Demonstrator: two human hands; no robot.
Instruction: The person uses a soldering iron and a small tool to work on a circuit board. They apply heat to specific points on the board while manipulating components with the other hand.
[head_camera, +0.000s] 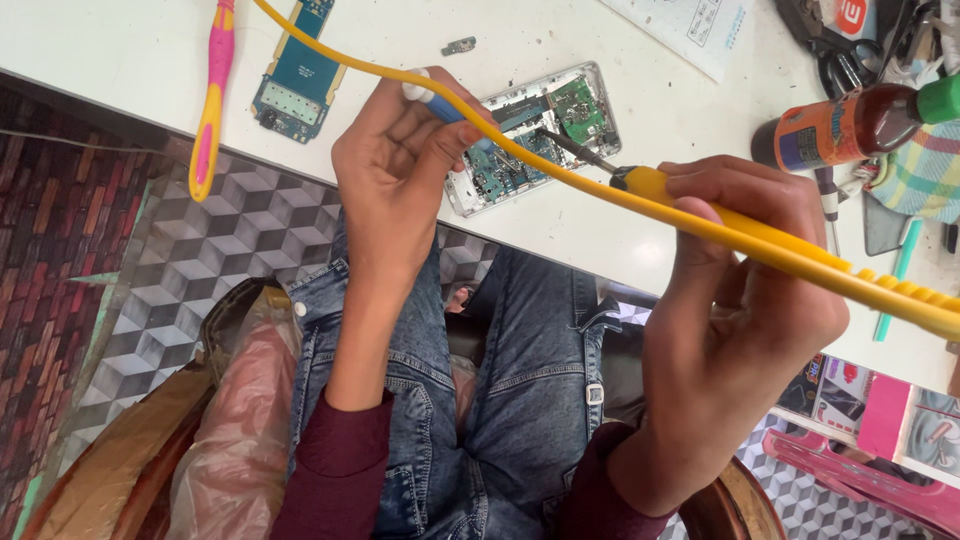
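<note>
2 hands work: right hand (740, 290) grips yellow soldering iron (700, 205); left hand (400, 160) pinches blue tool (440, 105) over opened phone (535, 135).

A yellow-handled soldering iron (700, 205) slants onto an opened phone's green circuit board (535, 135) lying flat.

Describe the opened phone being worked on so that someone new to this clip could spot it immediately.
Start at the white table and look between the left hand and right hand. The opened phone lies there, a silver-rimmed frame with green and blue circuitry exposed. Unlike the bare blue circuit board further left, it sits in a casing, with the yellow soldering iron tip on it.
</note>
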